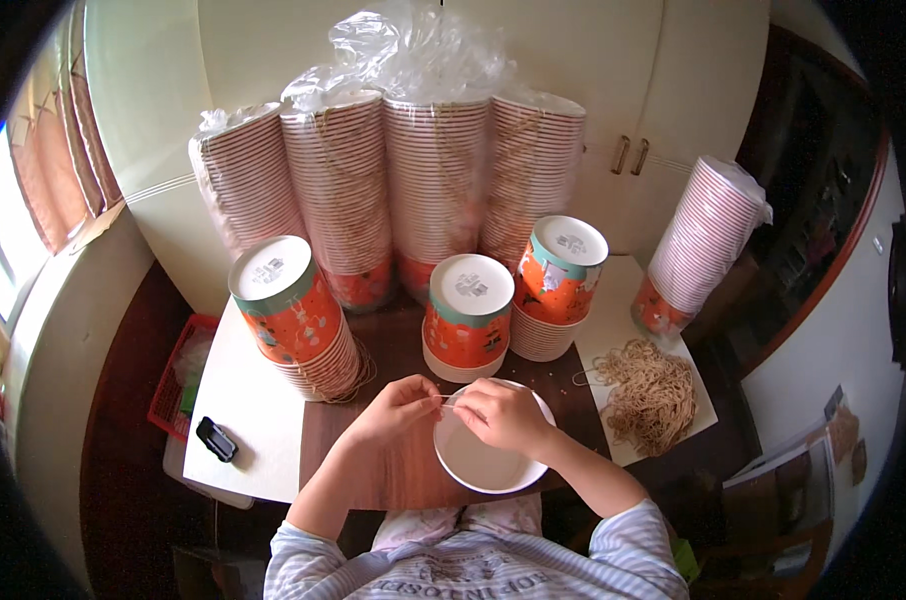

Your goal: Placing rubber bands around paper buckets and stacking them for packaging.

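Round white paper cup (485, 462) lying mouth-up directly below right hand (505, 415), nearer than left hand (401, 408); thin string (445, 398) pinched left-right between both hands.

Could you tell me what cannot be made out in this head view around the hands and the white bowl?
- Thin strand between the left hand and right hand: too small to identify.
- Near rim of the white bowl: partly covered by the right hand.
- Small black object on the table: too small to name.
- Wrapped cup stacks: bases hidden behind the orange cups.
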Demonstrator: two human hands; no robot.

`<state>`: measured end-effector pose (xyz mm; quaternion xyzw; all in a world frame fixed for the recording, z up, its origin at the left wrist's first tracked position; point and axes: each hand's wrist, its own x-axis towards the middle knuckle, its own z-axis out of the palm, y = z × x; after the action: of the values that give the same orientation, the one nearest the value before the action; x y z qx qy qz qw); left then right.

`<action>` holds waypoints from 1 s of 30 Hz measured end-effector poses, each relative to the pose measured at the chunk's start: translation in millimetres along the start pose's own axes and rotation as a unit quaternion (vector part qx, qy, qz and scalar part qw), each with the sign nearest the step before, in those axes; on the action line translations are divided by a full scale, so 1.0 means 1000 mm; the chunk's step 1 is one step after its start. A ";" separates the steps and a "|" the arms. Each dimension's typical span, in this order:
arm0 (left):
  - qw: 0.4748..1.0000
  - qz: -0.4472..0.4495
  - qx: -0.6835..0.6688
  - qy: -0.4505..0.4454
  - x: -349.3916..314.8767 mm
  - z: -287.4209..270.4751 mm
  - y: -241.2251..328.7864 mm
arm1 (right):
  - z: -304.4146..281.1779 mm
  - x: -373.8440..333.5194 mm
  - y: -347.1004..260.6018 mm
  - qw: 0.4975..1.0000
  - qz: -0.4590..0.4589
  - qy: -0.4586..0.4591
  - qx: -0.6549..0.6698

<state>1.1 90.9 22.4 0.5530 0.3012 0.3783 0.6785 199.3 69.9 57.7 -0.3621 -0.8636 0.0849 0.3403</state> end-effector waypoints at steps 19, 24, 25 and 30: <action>0.957 0.076 0.273 0.063 -0.006 0.003 0.010 | 0.030 0.008 0.009 0.999 0.029 -0.045 0.003; 0.994 0.035 0.061 0.081 -0.008 -0.006 -0.002 | 0.030 0.011 -0.001 1.000 0.008 0.002 -0.008; 0.994 0.035 0.060 0.079 -0.008 -0.004 -0.001 | 0.030 0.012 0.001 1.000 0.010 0.003 -0.009; 0.890 0.107 0.402 0.188 -0.022 0.009 0.006 | 0.030 0.012 0.017 0.989 0.113 -0.037 0.085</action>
<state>-3.9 68.0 29.5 0.7261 0.4885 0.3917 0.2842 183.3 93.7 34.8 -0.4237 -0.8190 0.2089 0.3256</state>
